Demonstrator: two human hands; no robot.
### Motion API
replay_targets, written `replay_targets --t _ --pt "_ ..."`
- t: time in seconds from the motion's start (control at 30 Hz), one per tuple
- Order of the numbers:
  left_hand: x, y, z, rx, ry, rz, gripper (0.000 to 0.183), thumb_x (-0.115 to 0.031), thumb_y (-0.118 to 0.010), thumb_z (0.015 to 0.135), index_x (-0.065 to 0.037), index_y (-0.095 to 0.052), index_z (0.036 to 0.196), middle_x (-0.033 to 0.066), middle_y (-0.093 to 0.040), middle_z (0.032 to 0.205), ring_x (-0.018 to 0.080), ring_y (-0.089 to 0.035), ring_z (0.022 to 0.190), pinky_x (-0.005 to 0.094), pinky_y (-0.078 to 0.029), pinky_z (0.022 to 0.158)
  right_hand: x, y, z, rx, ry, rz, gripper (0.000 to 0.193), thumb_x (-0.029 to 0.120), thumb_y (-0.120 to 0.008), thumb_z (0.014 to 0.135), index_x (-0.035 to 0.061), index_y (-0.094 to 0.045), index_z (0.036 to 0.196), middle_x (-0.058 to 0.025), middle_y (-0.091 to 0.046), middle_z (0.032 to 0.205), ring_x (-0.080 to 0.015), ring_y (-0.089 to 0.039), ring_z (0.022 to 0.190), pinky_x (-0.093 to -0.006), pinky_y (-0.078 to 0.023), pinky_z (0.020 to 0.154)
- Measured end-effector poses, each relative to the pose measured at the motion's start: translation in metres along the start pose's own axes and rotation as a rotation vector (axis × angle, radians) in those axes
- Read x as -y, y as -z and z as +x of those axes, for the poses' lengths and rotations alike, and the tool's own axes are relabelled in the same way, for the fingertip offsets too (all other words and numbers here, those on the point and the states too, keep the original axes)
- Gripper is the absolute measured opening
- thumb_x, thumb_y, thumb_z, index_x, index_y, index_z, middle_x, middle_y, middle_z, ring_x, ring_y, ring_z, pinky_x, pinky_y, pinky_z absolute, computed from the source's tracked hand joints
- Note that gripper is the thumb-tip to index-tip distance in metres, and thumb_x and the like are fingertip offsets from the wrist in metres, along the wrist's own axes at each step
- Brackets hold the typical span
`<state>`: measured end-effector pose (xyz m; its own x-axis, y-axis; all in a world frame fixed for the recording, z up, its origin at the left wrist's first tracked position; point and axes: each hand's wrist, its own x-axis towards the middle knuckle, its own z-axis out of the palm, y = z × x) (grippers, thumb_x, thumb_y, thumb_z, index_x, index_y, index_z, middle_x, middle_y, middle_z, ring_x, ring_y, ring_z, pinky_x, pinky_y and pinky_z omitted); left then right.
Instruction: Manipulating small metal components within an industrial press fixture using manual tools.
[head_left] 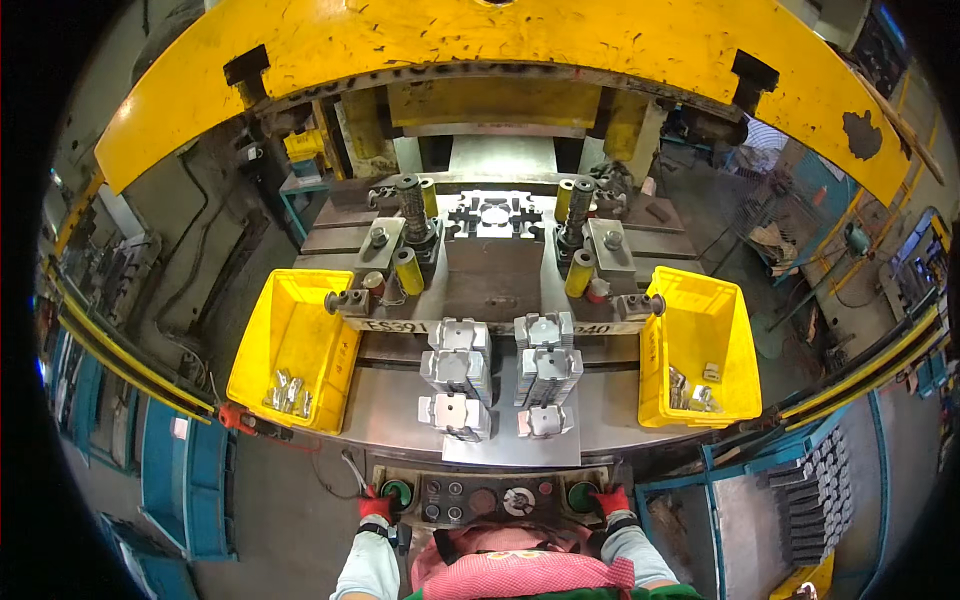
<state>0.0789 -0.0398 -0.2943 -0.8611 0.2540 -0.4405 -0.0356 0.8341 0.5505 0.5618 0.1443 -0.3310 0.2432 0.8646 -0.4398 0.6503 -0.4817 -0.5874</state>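
My left hand (376, 503), in a red glove, rests at the green round button (398, 494) on the left end of the control panel (470, 500). At the panel's other end my right hand (611, 501), also red-gloved, is against a second green button (581, 496). Fingers of both hands look apart, with nothing held in them. Beyond the panel, stacks of flat grey metal parts (457, 368) stand in two columns on the front plate (510, 453). A bright cut-out metal part (495, 215) lies in the die between the guide posts (412, 205).
A yellow bin (245, 350) at the left and another yellow bin (745, 350) at the right hold small metal pieces. A yellow press beam (500, 40) spans overhead. Blue racks (190, 480) stand at lower left; a rack at lower right carries rows of parts (815, 495).
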Motion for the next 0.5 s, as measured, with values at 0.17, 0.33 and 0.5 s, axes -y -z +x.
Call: replay_targets --t 0.17,0.33,0.5 --pt "0.036 -0.011 0.019 -0.097 -0.005 -0.079 0.1 -0.028 -0.08 0.043 0.003 -0.027 0.121 0.0145 -0.047 0.112 0.026 -0.046 0.103 0.0308 -0.037 0.086 -0.002 -0.007 0.008 0.021 0.043 -0.105 0.087 0.047 -0.074 0.048 -0.0066 -0.041 0.109 -0.0248 -0.051 0.101 -0.0347 -0.049 0.098 -0.0368 -0.042 0.079" --pt "0.018 -0.014 0.012 -0.067 -0.006 0.019 0.097 -0.033 -0.078 0.046 -0.003 -0.028 0.123 0.0158 -0.043 0.117 0.028 -0.044 0.107 0.0329 -0.036 0.088 0.02 0.011 -0.007 -0.061 -0.005 -0.102 0.079 0.044 -0.077 0.045 -0.0033 -0.046 0.1 -0.0229 -0.055 0.095 -0.0348 -0.053 0.093 -0.038 -0.043 0.076" --pt "0.021 -0.005 0.013 -0.066 0.075 -0.054 0.09 -0.027 -0.079 0.045 0.001 -0.032 0.117 0.0162 -0.046 0.115 0.028 -0.045 0.106 0.0326 -0.037 0.087 0.009 -0.002 0.0 -0.027 0.018 -0.009 0.075 0.041 -0.077 0.046 -0.0031 -0.046 0.097 -0.0233 -0.055 0.094 -0.0351 -0.053 0.091 -0.0383 -0.044 0.074"
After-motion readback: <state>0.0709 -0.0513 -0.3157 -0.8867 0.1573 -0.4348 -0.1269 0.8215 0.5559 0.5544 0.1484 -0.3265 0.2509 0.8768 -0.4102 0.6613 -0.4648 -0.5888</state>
